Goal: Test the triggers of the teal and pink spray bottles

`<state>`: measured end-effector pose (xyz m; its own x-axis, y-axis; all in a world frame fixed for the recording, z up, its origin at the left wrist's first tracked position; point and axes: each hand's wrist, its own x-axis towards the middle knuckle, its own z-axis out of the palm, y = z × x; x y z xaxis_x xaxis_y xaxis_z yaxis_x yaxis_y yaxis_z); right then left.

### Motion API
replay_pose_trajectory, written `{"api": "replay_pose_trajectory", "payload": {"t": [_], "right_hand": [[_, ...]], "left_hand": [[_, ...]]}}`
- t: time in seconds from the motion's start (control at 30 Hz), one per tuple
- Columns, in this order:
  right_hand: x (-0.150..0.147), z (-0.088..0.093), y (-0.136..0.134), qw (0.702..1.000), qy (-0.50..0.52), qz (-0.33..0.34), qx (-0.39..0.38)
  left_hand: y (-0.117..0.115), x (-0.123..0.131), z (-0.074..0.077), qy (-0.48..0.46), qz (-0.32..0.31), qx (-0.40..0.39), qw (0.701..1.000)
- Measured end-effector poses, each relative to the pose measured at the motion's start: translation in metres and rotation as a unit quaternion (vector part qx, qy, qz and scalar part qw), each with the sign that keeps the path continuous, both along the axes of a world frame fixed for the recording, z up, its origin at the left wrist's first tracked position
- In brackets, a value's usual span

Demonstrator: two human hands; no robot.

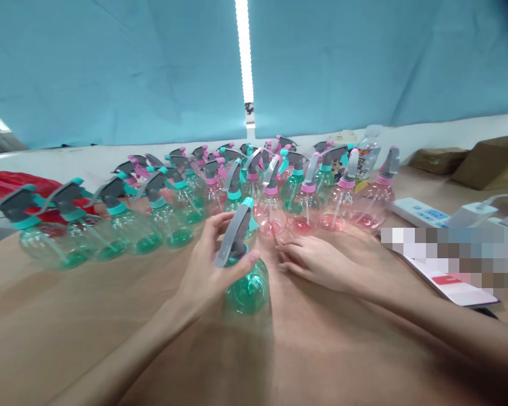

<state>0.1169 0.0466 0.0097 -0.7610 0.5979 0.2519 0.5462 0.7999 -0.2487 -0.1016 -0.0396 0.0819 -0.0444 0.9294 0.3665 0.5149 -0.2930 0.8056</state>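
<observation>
My left hand (214, 259) is wrapped round the neck of a green spray bottle (248, 290) with a grey and teal trigger head. The bottle stands upright at the middle of the table, its nozzle pointing away from me. Just to the right, my right hand (309, 259) lies low over the tabletop, fingers loosely stretched toward the left and holding nothing. Beyond it stand several pink spray bottles (302, 211) in a row. A slanting row of green spray bottles (141, 234) runs off to the left.
More spray bottles crowd behind the front rows. A clear drink bottle (368, 152) stands at the back right, near a cardboard box (489, 160). At the right lie a white power strip (419, 211) with plugs and a partly blurred flat item (452, 282). Red plastic (29, 186) sits far left.
</observation>
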Motion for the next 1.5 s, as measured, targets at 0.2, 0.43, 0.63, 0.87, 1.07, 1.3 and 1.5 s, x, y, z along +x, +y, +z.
{"api": "replay_pose_trajectory", "payload": {"t": [0.2,0.43,0.63,0.87,1.07,1.3,1.5], "right_hand": [[-0.011,0.045,0.003,0.995,0.051,-0.085,-0.006],[-0.053,0.068,0.020,0.989,0.107,-0.106,-0.016],[-0.089,0.060,0.036,0.980,0.141,-0.135,-0.035],[-0.114,0.053,0.052,0.967,0.193,-0.153,-0.071],[-0.120,0.058,0.056,0.962,0.202,-0.163,-0.091],[-0.120,0.056,0.059,0.964,0.182,-0.169,-0.091],[-0.119,0.057,0.058,0.967,0.166,-0.172,-0.090]], "left_hand": [[-0.013,-0.011,-0.008,0.099,0.009,-0.021,0.995],[-0.014,-0.052,-0.006,0.164,0.105,-0.008,0.981],[0.012,-0.090,-0.001,0.192,0.153,0.002,0.969],[0.049,-0.097,0.000,0.199,0.138,0.023,0.970],[0.069,-0.103,0.002,0.229,0.153,0.014,0.961],[0.086,-0.105,0.004,0.246,0.171,-0.011,0.954],[0.093,-0.106,0.005,0.242,0.182,-0.022,0.953]]}}
